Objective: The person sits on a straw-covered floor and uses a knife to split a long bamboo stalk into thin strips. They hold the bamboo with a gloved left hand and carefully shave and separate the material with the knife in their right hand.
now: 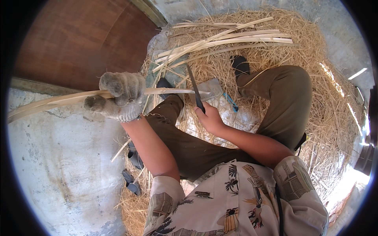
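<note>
My left hand (122, 96) wears a dirty, off-white knitted glove and is closed around a long, pale bamboo strip (59, 103). One end of the strip runs out to the far left; the other passes right, over my lower leg, to a thin tip. In my bare right hand (211, 119) is a long dark-bladed knife (193, 82), its handle gripped and its blade pointing up and away from me. The strip's tip crosses the blade; whether they touch I cannot tell.
Several split strips (232, 38) lie on a heap of straw-like shavings (283, 23) ahead. A small blue object (230, 102) sits between my legs. A brown door panel (86, 35) and a stained wall (59, 169) stand at left. Dark sandals (131, 181) lie beside the wall.
</note>
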Demonstrator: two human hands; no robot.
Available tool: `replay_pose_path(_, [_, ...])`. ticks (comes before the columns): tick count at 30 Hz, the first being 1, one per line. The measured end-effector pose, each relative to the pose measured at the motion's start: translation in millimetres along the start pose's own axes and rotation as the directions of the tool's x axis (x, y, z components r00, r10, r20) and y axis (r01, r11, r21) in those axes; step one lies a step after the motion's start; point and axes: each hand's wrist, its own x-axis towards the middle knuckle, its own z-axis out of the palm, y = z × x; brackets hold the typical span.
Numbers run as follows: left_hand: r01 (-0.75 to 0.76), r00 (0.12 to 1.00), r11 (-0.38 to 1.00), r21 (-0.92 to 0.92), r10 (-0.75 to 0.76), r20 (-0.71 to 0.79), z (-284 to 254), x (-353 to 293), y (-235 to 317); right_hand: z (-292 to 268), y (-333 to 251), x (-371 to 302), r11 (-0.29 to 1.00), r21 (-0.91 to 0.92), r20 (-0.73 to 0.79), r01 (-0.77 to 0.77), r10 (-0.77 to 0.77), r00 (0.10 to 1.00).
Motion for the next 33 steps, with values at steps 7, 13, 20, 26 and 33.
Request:
replay_pose_path(7, [-0.014, 0.989, 1.000, -0.019, 0.011, -0.147, 0.4, -1.3, 3.2, -19.5, -86.4, -43.6, 0.865, 0.231, 0.010, 0.444, -0.459, 0.888])
replay_pose_path(13, [-0.030, 0.766, 0.955, 0.295, 0.212, -0.607, 35.6, 17.4, -10.0, -14.2, -73.0, -53.7, 0.884, 0.344, -0.006, 0.318, -0.336, 0.942])
replay_pose_path(20, [-0.040, 0.726, 0.914, 0.403, 0.303, -0.617, 45.3, 21.8, -17.0, -5.8, -57.5, -34.1, 0.906, 0.417, 0.142, -0.071, 0.012, 0.990])
replay_pose_path(26, [-0.068, 0.754, 0.939, 0.338, 0.270, -0.599, 39.1, 16.4, -13.9, -21.6, -81.7, -26.8, 0.829, 0.541, 0.138, -0.140, 0.077, 0.987])
replay_pose_path(33, [-0.007, 0.660, 0.888, 0.460, 0.349, -0.665, 50.4, 26.2, -17.7, -2.6, -52.7, -33.3, 0.786, 0.606, -0.003, 0.118, -0.146, 0.989])
